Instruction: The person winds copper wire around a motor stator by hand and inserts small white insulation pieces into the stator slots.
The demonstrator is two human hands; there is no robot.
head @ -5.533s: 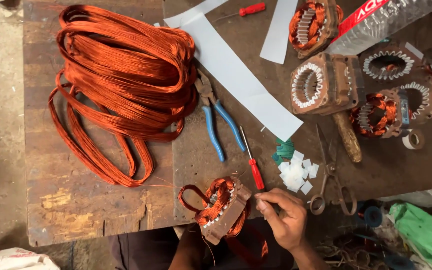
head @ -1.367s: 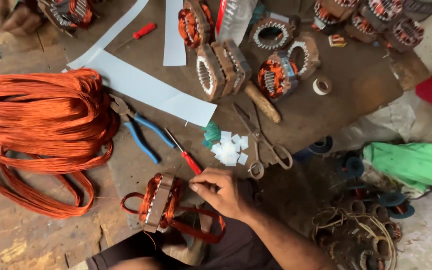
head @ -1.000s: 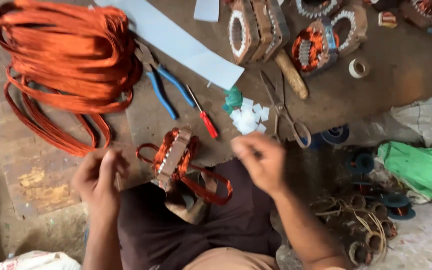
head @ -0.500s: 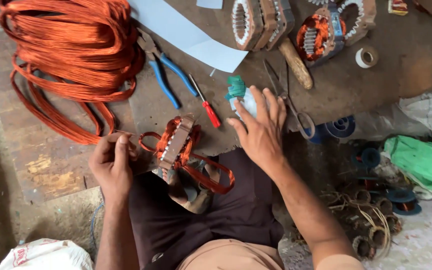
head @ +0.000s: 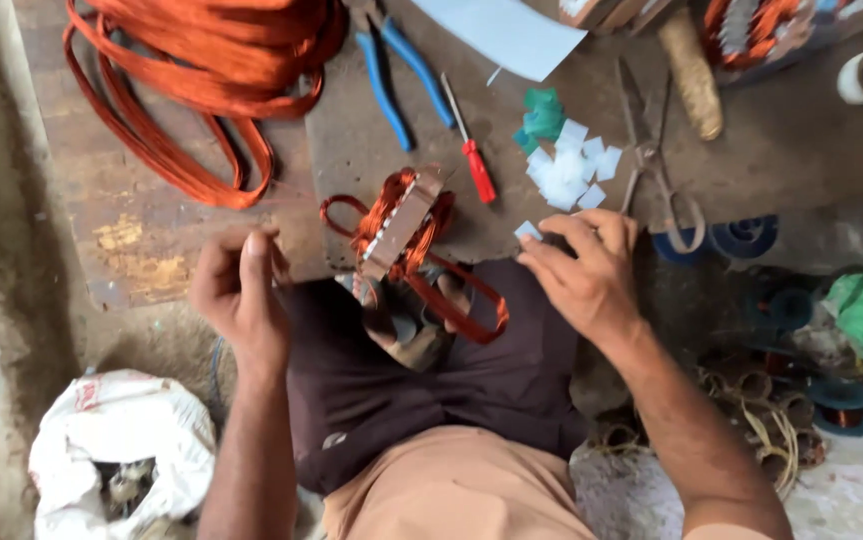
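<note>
A metal stator core wound with orange copper wire (head: 406, 225) leans at the near edge of the wooden workbench (head: 131, 180), loops of wire hanging off it. My right hand (head: 581, 270) pinches a small white paper slip (head: 528, 231) just right of the core, below a pile of white paper slips (head: 571, 170). My left hand (head: 241, 285) hovers left of the core with fingers curled; I cannot see anything in it.
A big bundle of orange wire coils (head: 201, 60) lies at the back left. Blue-handled pliers (head: 391, 70), a red screwdriver (head: 473, 160), scissors (head: 656, 170), a wooden handle (head: 691, 70) and a white sheet (head: 511, 35) lie on the bench. A white sack (head: 116, 440) sits on the floor.
My right hand reached to the paper pile and has drawn back toward the core with one white slip. My left hand came up beside the core. The view shifted closer.
</note>
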